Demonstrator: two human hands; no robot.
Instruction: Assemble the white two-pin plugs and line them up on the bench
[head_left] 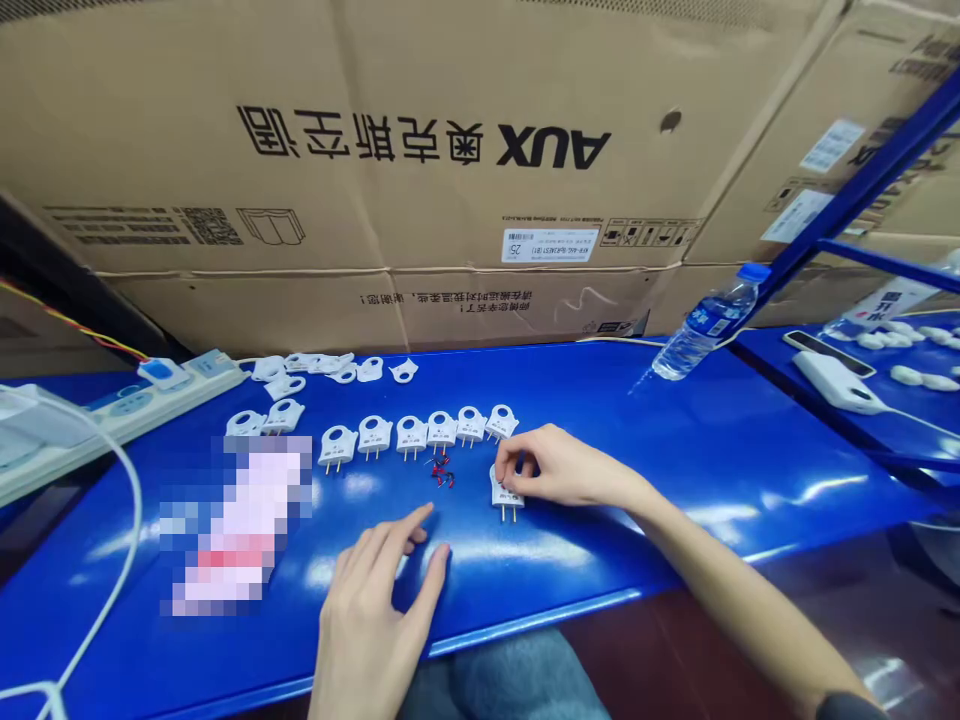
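Head-camera view: at a blue counter (600, 560), a worker's right hand (559, 465) bends over a white plug piece (508, 497), its grip pinching at the ringed top, thumb and fingertips drawn together there and partly hiding it. The piece lies directly beneath those fingertips, its two metal prongs pointing toward the worker. The left hand (375, 585) is placed lower and to the left, apart from that piece, its grip spread, thumb wide of the forefinger; a pale spot shows in the gap, too obscured to identify. Beyond the hands, six white plug pieces (411, 437) form a loose row, the rightmost near the right hand's knuckles, with small red and black parts (442, 470) clustered just in front of the row's middle. Two more plug pieces (283, 416) stand to the left, below a heap of white ringed parts (322, 365). The counter's front edge runs close by the left hand, slanting upward to the right, while a printed cardboard wall (420, 60) bounds the far side. Open blue surface stretches right of the right hand to a tilted water bottle (701, 325) and a blue metal frame (862, 190); at left, a power strip (150, 405) and a pixelated pink patch (247, 520) narrow the room.
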